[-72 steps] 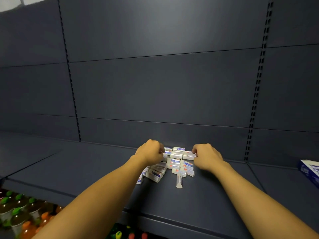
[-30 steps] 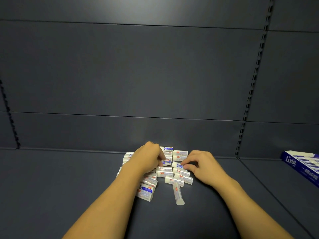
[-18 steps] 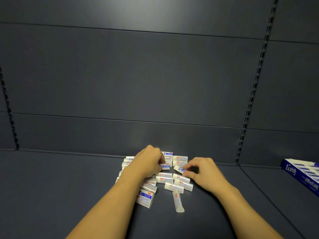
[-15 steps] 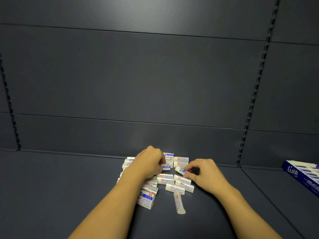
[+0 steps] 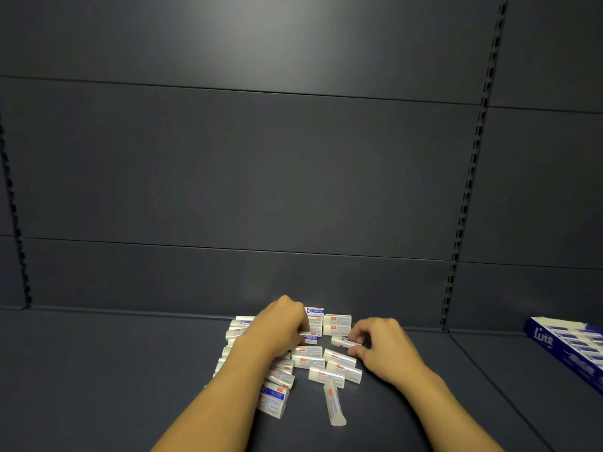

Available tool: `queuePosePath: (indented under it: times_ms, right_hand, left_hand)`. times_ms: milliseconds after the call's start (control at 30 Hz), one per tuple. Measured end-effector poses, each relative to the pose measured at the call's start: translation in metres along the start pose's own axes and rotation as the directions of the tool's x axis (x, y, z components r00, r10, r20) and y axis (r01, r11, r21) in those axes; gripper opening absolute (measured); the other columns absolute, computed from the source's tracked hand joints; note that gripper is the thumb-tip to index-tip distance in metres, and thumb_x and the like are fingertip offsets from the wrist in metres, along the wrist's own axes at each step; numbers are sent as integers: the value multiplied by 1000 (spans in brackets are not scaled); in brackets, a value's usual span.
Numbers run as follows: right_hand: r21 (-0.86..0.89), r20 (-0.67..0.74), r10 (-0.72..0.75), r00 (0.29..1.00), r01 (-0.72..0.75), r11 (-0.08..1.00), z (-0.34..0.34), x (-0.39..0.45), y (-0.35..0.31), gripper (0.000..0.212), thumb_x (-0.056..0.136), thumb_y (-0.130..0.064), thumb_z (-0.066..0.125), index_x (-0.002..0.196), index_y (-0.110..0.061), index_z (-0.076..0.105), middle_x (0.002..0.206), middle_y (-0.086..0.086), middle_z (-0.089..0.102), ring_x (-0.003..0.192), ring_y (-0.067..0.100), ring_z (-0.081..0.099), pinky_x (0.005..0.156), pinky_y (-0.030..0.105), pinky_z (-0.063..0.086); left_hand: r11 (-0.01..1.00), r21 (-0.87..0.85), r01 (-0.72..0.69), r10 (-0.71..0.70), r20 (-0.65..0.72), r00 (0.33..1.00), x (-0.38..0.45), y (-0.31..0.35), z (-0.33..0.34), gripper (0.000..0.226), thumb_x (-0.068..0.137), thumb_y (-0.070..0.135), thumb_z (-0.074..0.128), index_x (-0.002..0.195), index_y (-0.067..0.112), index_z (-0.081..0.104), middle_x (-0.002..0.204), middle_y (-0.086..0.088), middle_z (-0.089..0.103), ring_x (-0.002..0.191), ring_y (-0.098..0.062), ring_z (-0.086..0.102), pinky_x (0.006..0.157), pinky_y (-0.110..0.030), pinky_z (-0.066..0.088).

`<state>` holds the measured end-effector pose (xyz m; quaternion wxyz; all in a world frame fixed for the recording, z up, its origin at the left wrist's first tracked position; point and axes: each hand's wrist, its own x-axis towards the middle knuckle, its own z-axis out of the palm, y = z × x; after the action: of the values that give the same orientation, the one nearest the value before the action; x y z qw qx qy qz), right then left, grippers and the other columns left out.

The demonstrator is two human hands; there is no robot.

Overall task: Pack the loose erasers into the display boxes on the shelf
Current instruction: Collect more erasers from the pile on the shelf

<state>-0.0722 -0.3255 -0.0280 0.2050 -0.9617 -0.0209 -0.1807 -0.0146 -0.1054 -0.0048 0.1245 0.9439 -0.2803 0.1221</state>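
The small rectangular erasers [image 5: 308,357] were white, their wrappers printed with blue and red-orange patches; the long cardboard display box [image 5: 569,345] was deep blue with white lettering and pale stripes; the metal shelf [image 5: 98,370] and back panels were dark slate grey

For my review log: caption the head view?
Both hands pick through loose white wrapped erasers on dark shelf.

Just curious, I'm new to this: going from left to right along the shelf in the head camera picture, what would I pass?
Left hand on the pile of erasers → right hand, fingers pinching one eraser → blue display box at the far right.
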Motion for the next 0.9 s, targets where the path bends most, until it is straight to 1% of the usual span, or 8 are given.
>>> queuePosePath:
  times_ms: [167, 233, 367, 467, 600, 667, 767, 900]
  right_hand:
    - [5, 11, 4, 1000, -4, 1000, -3, -2, -2, 32, 83, -26, 80, 113, -31, 72, 100, -14, 61, 95, 10, 59, 87, 28, 50]
    - [-15, 3, 3, 1000, -3, 1000, -7, -3, -3, 32, 84, -26, 79, 115, -30, 73, 103, -14, 60, 99, 11, 59, 88, 27, 49]
    - [-19, -39, 1, 999, -1, 1000, -20, -8, -4, 27, 82, -26, 80, 108, -33, 74, 101, -16, 59, 97, 8, 59, 85, 27, 49]
    - [-39, -68, -9, 998, 6, 999, -31, -16, -5, 23, 83, -25, 78, 102, -36, 74, 100, -18, 58, 93, 5, 57, 82, 26, 50]
    - [-86, -125, -7, 992, -4, 996, -47, -28, -8, 19, 83, -26, 73, 98, -36, 72, 99, -18, 59, 95, 4, 57, 78, 26, 49]
    - [-104, -157, -3, 988, -13, 995, -56, -34, -9, 18, 82, -26, 72, 97, -35, 72, 99, -18, 61, 97, 5, 58, 78, 28, 51]
    - [-146, -203, 5, 979, -36, 989, -72, -46, -9, 17, 82, -25, 71, 97, -33, 71, 99, -17, 62, 98, 6, 58, 79, 30, 51]
    - [-222, -238, 27, 971, -82, 972, -95, -62, -4, 17, 84, -27, 70, 101, -32, 71, 99, -17, 59, 96, 6, 56, 75, 28, 48]
  left_hand:
    - [999, -14, -37, 37, -2, 999, -5, 1, -6, 29, 93, 21, 69, 122, 19, 73, 118, -2, 68, 106, -20, 62, 83, -27, 50]
    - [999, -11, -45, 45, -20, 999, -7, 2, -11, 30, 90, 21, 68, 120, 21, 74, 115, -1, 67, 107, -20, 61, 83, -29, 52]
    - [998, 9, -65, 66, -70, 995, -8, 8, -22, 37, 87, 29, 70, 124, 24, 72, 119, 0, 63, 108, -19, 61, 88, -32, 53]
    - [988, 50, -143, 148, -103, 984, -8, 15, -33, 39, 88, 32, 69, 126, 25, 70, 116, 2, 64, 110, -16, 56, 86, -31, 51]
    - [958, 136, -253, 271, -133, 953, -5, 28, -50, 36, 89, 30, 66, 125, 26, 71, 114, 4, 65, 110, -15, 51, 81, -31, 50]
    - [940, 167, -296, 319, -130, 939, -1, 34, -55, 35, 89, 28, 64, 123, 27, 72, 113, 4, 65, 109, -16, 50, 82, -32, 50]
    - [922, 152, -357, 376, -121, 919, 6, 44, -59, 34, 90, 27, 64, 122, 24, 72, 111, 4, 64, 108, -16, 49, 84, -32, 49]
    - [893, 107, -437, 448, -106, 888, 17, 55, -58, 34, 92, 28, 65, 125, 22, 70, 114, 4, 62, 110, -15, 48, 88, -29, 46]
